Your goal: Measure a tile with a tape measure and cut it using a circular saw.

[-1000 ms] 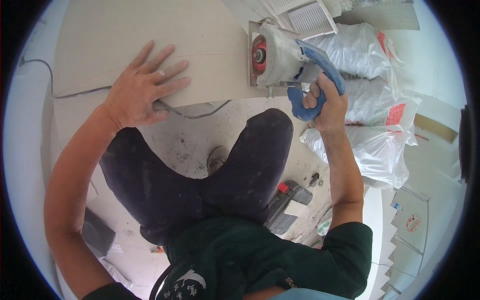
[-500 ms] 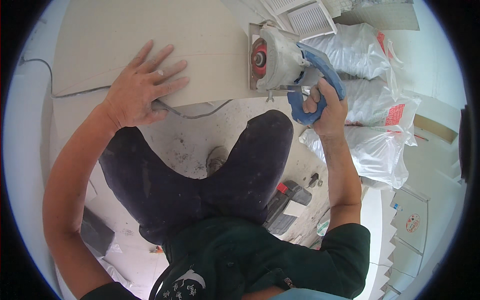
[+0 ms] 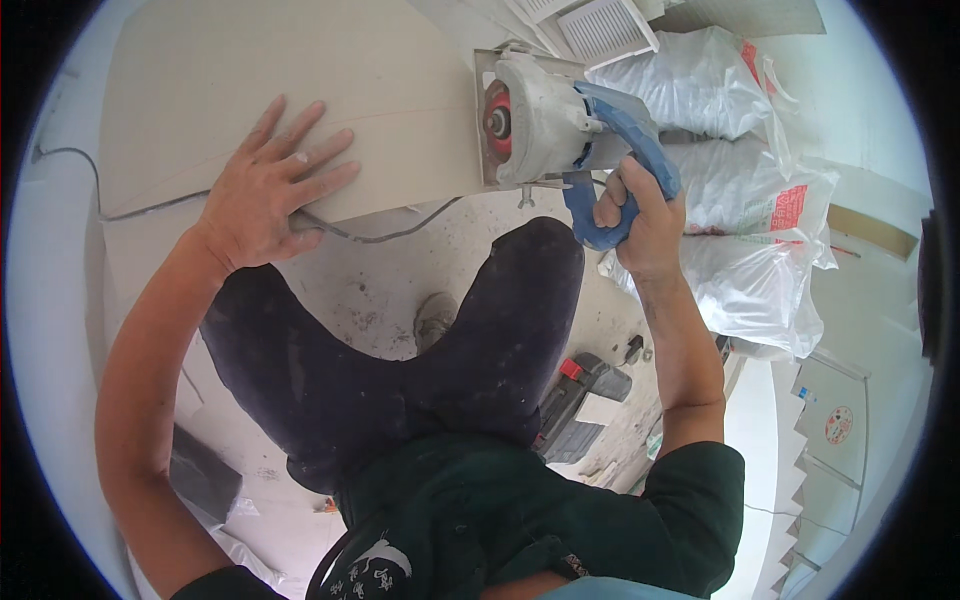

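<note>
A large beige board (image 3: 400, 160) with a faint red line across it lies in front of my knees. My left hand (image 3: 265, 195) is pressed flat on it near the near edge, fingers spread, over a black power cord (image 3: 400, 237). My right hand (image 3: 645, 215) is wrapped round the blue rear handle of a handheld circular saw (image 3: 545, 120). The saw's dusty grey body and red blade hub sit at the right end of the board. Its base plate rests against the board; the blade's cutting edge is hidden.
Several white plastic sacks (image 3: 745, 190) are piled to the right, with white louvred panels (image 3: 605, 35) at the far right. A dark toolbox (image 3: 585, 405) lies on the dusty floor beside my right thigh. A dark box (image 3: 205, 475) stands at lower left.
The whole view has shifted slightly, so the board, saw and sacks appear a little further left. Both hands keep the same hold, and the saw has barely moved against the board.
</note>
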The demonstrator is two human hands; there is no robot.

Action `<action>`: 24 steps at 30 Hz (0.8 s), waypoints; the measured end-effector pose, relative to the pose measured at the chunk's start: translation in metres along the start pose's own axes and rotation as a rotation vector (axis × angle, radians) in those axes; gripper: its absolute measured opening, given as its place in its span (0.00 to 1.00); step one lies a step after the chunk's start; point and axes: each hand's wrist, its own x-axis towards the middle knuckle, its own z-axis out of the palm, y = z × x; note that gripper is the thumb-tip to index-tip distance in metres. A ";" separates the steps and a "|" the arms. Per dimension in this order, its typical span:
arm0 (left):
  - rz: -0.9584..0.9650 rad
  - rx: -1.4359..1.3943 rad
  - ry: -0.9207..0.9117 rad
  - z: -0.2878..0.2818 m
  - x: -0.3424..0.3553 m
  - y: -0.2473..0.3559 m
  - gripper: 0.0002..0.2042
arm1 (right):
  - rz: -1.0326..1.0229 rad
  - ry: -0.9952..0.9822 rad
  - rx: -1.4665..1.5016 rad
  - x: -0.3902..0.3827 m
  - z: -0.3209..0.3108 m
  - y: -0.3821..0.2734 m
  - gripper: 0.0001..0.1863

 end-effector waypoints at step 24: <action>0.008 -0.005 -0.026 -0.007 0.007 0.001 0.42 | -0.021 0.048 0.020 -0.012 0.003 0.001 0.11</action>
